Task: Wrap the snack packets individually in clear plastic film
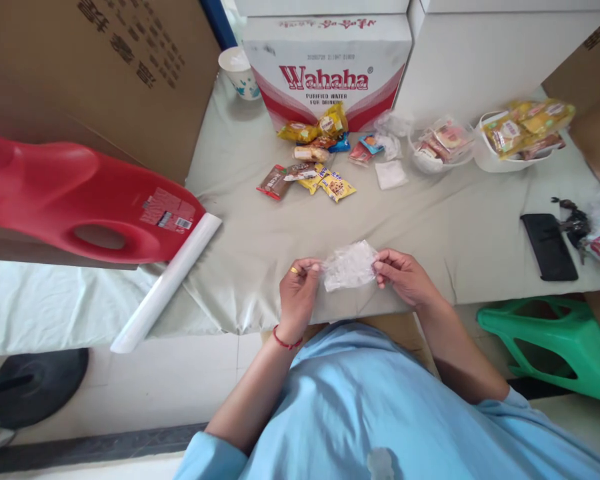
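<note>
Here, fingers [311, 269] pinch plastic [350, 265]; carton [330, 50] reads "Wahaha".

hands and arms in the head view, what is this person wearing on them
Light blue sleeves end near the elbows; the forearms are bare. The left hand has a gold ring on a finger and a thin red cord bracelet at the wrist. The right hand shows no ring or band.

I pinch a crumpled clear plastic bag [350, 265] between my left hand [298, 295] and right hand [404, 276]; snack packets [314, 163] lie well beyond it.
</note>
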`<state>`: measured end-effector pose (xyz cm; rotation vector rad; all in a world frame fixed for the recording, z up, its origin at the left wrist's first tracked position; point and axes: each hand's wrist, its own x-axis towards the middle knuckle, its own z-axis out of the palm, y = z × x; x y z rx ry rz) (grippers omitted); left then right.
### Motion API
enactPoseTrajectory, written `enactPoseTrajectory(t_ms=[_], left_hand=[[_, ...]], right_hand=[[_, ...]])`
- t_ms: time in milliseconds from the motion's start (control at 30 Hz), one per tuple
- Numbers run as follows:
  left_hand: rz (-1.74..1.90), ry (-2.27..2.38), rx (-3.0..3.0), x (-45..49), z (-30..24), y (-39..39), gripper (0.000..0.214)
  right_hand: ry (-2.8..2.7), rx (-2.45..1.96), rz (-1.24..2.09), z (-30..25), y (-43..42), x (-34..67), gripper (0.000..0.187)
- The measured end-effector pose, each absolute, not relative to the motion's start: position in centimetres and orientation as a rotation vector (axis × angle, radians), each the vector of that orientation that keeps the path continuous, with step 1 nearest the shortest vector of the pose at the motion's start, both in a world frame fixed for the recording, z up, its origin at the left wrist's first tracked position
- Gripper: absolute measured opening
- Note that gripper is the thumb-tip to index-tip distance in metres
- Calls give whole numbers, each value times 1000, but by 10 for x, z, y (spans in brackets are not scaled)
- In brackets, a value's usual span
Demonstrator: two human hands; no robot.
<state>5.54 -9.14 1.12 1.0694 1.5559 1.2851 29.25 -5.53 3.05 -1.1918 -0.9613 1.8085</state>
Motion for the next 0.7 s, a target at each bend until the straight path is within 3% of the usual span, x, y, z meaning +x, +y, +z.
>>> enactPoseTrajectory(t_ms=[233,400,567,700], left_hand=[[1330,1523,753,46,4,-97,31],[1334,1472,664,47,0,-98,32],[1351,1436,672,47,-1,-99,32],[1396,1445,602,44,1,-96,31]], right_hand=[[-1039,-1350,1745,18,-50,304,42],[-1409,-1477,1040,21,-53,298,25],[-2104,-981,947,32,-65,274,35],[-2210,-873,852,27,-67,262,22]])
